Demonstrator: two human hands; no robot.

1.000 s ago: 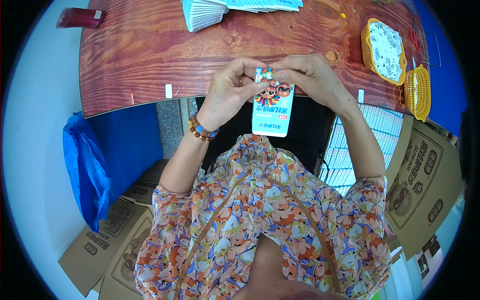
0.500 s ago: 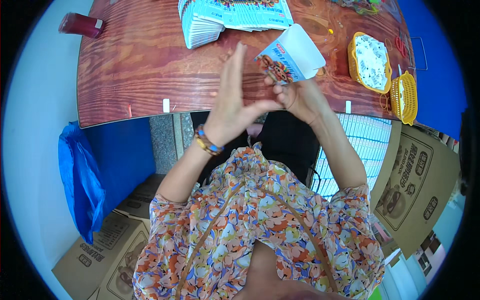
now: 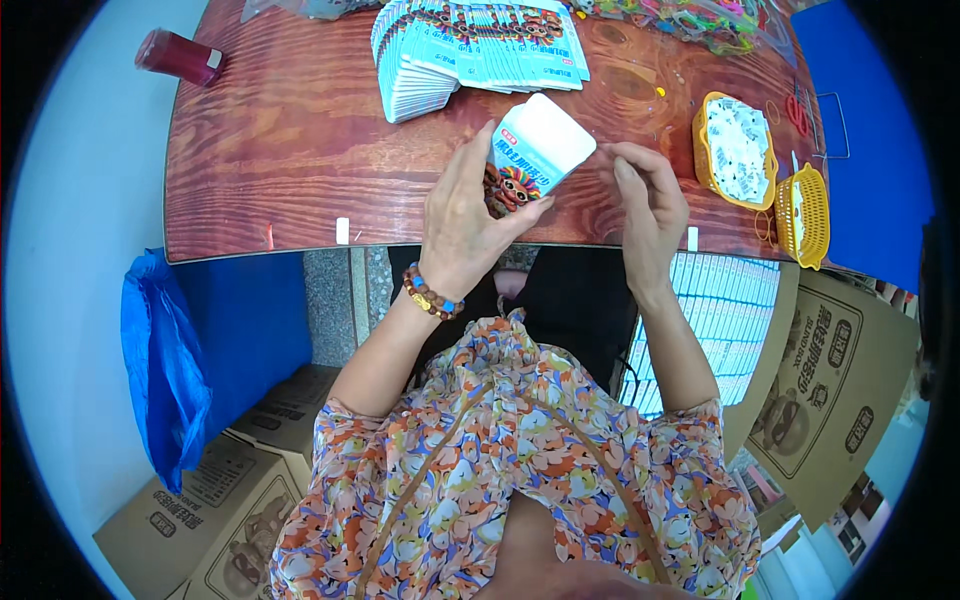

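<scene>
"What does the left hand (image 3: pixel 462 208) have?"
"A light-blue box (image 3: pixel 522 150), pinched between thumb and fingers, over the near middle of the table (image 3: pixel 290 150)."
"And the right hand (image 3: pixel 652 205)?"
"Half open, fingers bent, just right of the box; I can't tell whether they touch."
"Farther off?"
"Fanned light-blue cartons (image 3: pixel 485 50) at far centre, a yellow basket (image 3: pixel 703 165) right."

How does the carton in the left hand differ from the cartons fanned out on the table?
The held carton is opened into a box shape, showing a plain white panel; the fanned cartons look flat.
The held carton is single, in the left hand; the fanned cartons overlap on the table.
Both are light blue with colourful cartoon printing.
</scene>
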